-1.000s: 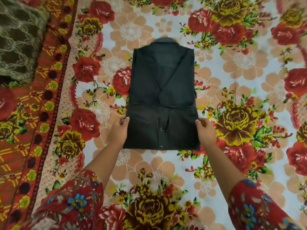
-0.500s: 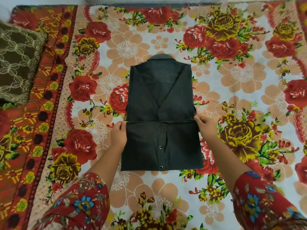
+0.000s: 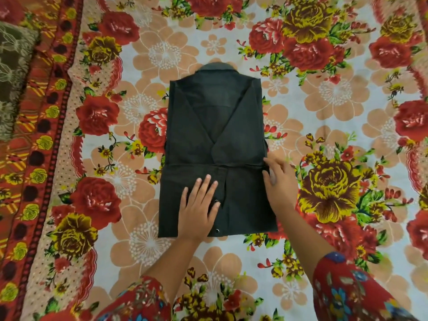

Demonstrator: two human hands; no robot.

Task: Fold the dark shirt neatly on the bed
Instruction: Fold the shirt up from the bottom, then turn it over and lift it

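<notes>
The dark shirt [image 3: 215,126] lies flat in the middle of the bed as a tall rectangle, collar at the far end, sleeves crossed in a V. Its lower part is folded up over the body, with snap buttons showing near the bottom edge. My left hand [image 3: 199,208] rests flat on that folded lower flap, fingers spread, holding nothing. My right hand [image 3: 276,181] touches the right end of the flap's upper edge, fingers slightly curled at the cloth; whether it pinches the fabric is unclear.
The bed is covered by a floral sheet [image 3: 335,93] with red and yellow roses and a red patterned border [image 3: 39,140] on the left. A dark olive cushion [image 3: 14,79] lies at the far left edge.
My left hand has moved from the shirt's left edge onto the middle of the folded flap and flattened. My right hand stays at the right end of the fold. The camera moved closer.
</notes>
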